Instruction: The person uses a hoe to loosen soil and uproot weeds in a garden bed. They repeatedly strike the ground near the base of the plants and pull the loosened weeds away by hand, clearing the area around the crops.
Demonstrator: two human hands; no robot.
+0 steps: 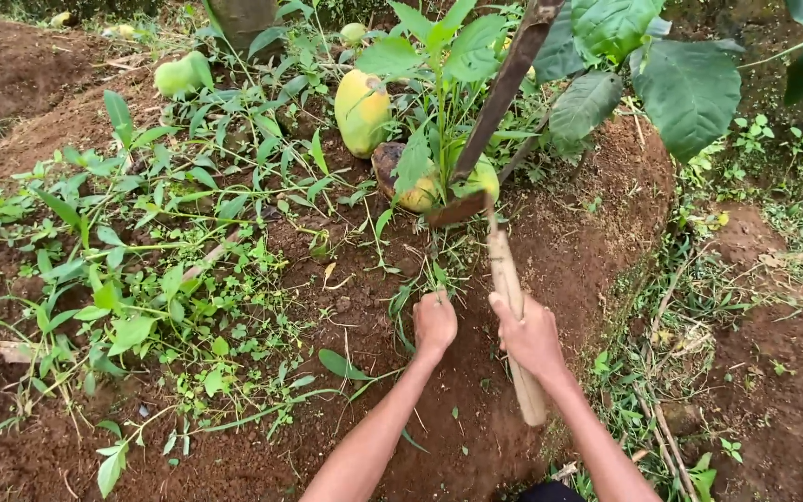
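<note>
Nearest to us, at about six o'clock, our two bare forearms reach up over the reddish-brown loose soil [476,437]. Our right hand [532,336] is wrapped tight around the pale wooden handle [511,307] of a short digging tool, whose flat rust-brown metal blade [458,209] sits toward twelve o'clock from the hand, its edge among the stems. Our left hand [435,323], just beside the right at nine o'clock from it, is curled into a fist around a tuft of thin green grass blades [420,288] rooted in the soil. Beyond the blade, at twelve o'clock, lie fallen oval fruits: a large yellow-green one [362,112], a half-rotted brown and yellow one [401,177] touching the leafy green seedling [439,56], and a smaller green one [183,74] at ten o'clock. A dark slanting woody stem [508,79] rises to the upper edge. Low green weeds [141,279] cover the ground at nine o'clock, and broad dark leaves [690,88] hang at one o'clock.
</note>
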